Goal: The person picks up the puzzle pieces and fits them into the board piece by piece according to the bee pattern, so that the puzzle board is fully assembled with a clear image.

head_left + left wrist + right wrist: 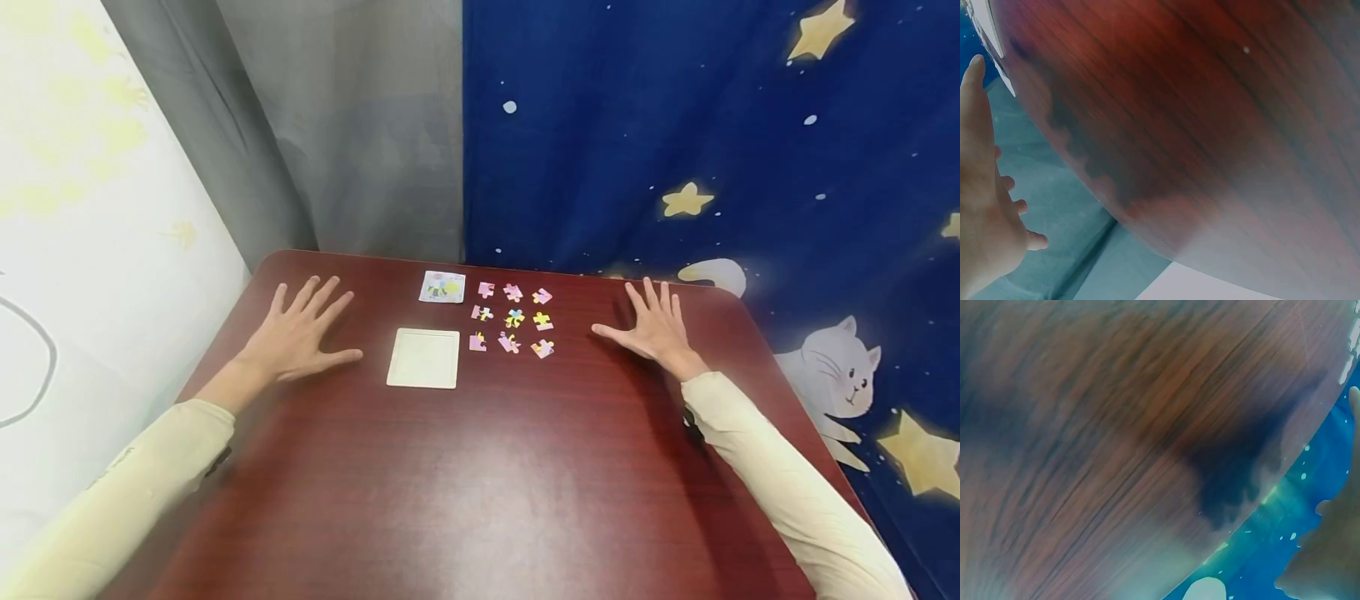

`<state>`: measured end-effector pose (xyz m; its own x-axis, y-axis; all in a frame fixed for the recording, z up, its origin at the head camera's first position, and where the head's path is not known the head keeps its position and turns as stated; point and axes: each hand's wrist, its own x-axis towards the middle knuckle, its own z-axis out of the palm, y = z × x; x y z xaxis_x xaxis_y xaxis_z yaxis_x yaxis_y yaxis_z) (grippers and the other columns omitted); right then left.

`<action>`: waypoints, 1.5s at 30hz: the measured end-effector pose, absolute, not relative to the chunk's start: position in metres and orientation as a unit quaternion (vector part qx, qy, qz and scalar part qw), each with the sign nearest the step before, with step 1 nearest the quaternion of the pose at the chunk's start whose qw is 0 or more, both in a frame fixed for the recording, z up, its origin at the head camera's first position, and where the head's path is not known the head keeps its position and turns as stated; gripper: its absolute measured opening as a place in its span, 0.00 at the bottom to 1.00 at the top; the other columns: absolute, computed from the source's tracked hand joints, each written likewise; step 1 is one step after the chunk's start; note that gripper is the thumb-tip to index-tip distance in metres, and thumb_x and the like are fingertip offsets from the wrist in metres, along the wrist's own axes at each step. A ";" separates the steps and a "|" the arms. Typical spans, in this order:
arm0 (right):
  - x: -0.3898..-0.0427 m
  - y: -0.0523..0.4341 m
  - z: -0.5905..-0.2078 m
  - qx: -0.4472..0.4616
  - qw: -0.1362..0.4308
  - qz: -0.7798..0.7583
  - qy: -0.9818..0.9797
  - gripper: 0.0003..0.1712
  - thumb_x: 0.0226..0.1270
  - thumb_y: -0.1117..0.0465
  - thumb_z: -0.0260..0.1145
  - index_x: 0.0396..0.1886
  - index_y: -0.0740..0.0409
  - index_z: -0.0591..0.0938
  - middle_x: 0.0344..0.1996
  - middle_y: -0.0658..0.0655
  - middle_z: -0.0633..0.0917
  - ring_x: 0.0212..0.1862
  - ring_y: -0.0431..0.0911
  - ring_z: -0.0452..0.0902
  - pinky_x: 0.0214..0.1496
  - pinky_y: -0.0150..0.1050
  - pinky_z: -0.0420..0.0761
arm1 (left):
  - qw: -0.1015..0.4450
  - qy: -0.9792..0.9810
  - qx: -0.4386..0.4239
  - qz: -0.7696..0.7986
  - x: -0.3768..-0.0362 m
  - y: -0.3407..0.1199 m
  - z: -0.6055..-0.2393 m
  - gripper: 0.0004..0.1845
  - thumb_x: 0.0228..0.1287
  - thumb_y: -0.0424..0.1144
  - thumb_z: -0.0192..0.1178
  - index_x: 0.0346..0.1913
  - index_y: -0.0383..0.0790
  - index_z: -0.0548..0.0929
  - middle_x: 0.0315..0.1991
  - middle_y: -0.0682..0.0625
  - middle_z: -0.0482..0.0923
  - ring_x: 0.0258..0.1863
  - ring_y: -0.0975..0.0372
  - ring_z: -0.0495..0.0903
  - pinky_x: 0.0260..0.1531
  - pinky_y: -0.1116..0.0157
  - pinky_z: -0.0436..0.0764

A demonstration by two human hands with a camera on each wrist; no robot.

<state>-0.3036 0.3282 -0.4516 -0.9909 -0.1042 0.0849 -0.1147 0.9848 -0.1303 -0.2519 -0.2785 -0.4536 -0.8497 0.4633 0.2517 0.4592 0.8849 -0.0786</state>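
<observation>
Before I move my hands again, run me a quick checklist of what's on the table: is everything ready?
1. Left hand free: ok, it holds nothing.
2. Right hand free: ok, it holds nothing and lies apart from the pieces.
3. Puzzle pieces all separate: ok, nine in three rows of three.
4. Square tray ready: ok, no piece lies in it.
5. Picture card visible: ok, picture side up behind the tray.
6. Each piece turned to match the card: cannot tell, the prints are too small.
</observation>
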 end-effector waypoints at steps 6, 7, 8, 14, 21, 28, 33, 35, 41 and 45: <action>-0.307 0.316 -0.452 0.069 0.048 0.075 -0.994 0.66 0.45 0.18 0.56 0.77 0.50 0.51 0.76 0.63 0.43 0.74 0.60 0.23 0.71 0.58 0.29 | 0.124 -0.961 -0.247 0.006 -0.249 -0.271 -0.456 0.54 0.50 0.80 0.46 0.76 0.57 0.48 0.77 0.49 0.41 0.75 0.48 0.41 0.65 0.36 0.33; -0.308 0.313 -0.452 0.070 0.048 0.074 -0.994 0.66 0.45 0.18 0.56 0.77 0.49 0.50 0.76 0.63 0.44 0.74 0.59 0.23 0.71 0.58 0.29 | 0.121 -0.961 -0.248 0.006 -0.249 -0.270 -0.456 0.54 0.50 0.80 0.46 0.76 0.57 0.48 0.77 0.49 0.40 0.75 0.48 0.41 0.65 0.36 0.33; -0.310 0.310 -0.452 0.073 0.049 0.075 -0.993 0.66 0.45 0.17 0.56 0.77 0.48 0.50 0.76 0.63 0.44 0.74 0.59 0.23 0.71 0.57 0.29 | 0.119 -0.961 -0.249 0.005 -0.248 -0.268 -0.457 0.54 0.50 0.81 0.45 0.76 0.57 0.48 0.77 0.49 0.40 0.75 0.48 0.41 0.65 0.36 0.34; -0.316 0.295 -0.453 0.082 0.049 0.075 -0.993 0.66 0.44 0.17 0.55 0.77 0.47 0.50 0.75 0.64 0.47 0.74 0.60 0.24 0.72 0.56 0.29 | 0.105 -0.961 -0.256 0.002 -0.246 -0.258 -0.458 0.54 0.50 0.81 0.44 0.76 0.58 0.46 0.77 0.50 0.39 0.75 0.49 0.40 0.65 0.37 0.35; -0.322 0.278 -0.453 0.090 0.046 0.075 -0.992 0.67 0.42 0.15 0.55 0.77 0.47 0.52 0.75 0.63 0.47 0.75 0.60 0.27 0.72 0.56 0.29 | 0.098 -0.959 -0.267 -0.009 -0.246 -0.245 -0.459 0.54 0.49 0.82 0.43 0.76 0.57 0.49 0.77 0.49 0.42 0.74 0.48 0.44 0.66 0.37 0.39; -0.325 0.262 -0.454 0.099 0.049 0.074 -0.991 0.66 0.43 0.18 0.58 0.77 0.46 0.52 0.75 0.62 0.49 0.75 0.62 0.32 0.73 0.54 0.30 | 0.086 -0.959 -0.270 -0.011 -0.245 -0.234 -0.461 0.54 0.49 0.82 0.43 0.76 0.58 0.49 0.77 0.49 0.44 0.74 0.48 0.45 0.67 0.38 0.40; -0.328 0.251 -0.456 0.106 0.049 0.075 -0.990 0.66 0.43 0.18 0.59 0.77 0.47 0.52 0.75 0.62 0.49 0.75 0.61 0.31 0.73 0.54 0.30 | 0.080 -0.957 -0.277 -0.021 -0.244 -0.227 -0.463 0.54 0.48 0.82 0.45 0.76 0.56 0.53 0.76 0.48 0.49 0.73 0.47 0.49 0.66 0.38 0.44; -0.329 0.247 -0.457 0.109 0.051 0.076 -0.990 0.65 0.43 0.19 0.60 0.77 0.46 0.53 0.75 0.62 0.50 0.75 0.62 0.33 0.73 0.54 0.31 | 0.078 -0.957 -0.280 -0.023 -0.243 -0.224 -0.463 0.54 0.48 0.82 0.45 0.75 0.55 0.54 0.76 0.48 0.49 0.73 0.48 0.49 0.66 0.38 0.45; -0.333 0.235 -0.461 0.116 0.055 0.079 -0.989 0.65 0.42 0.19 0.60 0.76 0.46 0.56 0.75 0.61 0.51 0.75 0.62 0.36 0.73 0.54 0.36 | 0.073 -0.955 -0.285 -0.025 -0.244 -0.218 -0.464 0.55 0.47 0.83 0.45 0.74 0.52 0.58 0.75 0.49 0.51 0.73 0.48 0.50 0.65 0.38 0.49; -0.336 0.228 -0.463 0.119 0.045 0.077 -0.989 0.65 0.42 0.17 0.58 0.76 0.45 0.55 0.75 0.60 0.50 0.75 0.61 0.35 0.74 0.53 0.36 | 0.066 -0.955 -0.289 -0.027 -0.243 -0.216 -0.466 0.55 0.47 0.82 0.45 0.74 0.52 0.59 0.75 0.48 0.52 0.73 0.48 0.50 0.64 0.38 0.51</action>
<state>-0.3360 0.2276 -0.4630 -0.9675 -0.2292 0.1070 -0.2429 0.9598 -0.1409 -0.2434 -0.2161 -0.4665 -0.8242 0.5481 0.1423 0.5554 0.8315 0.0142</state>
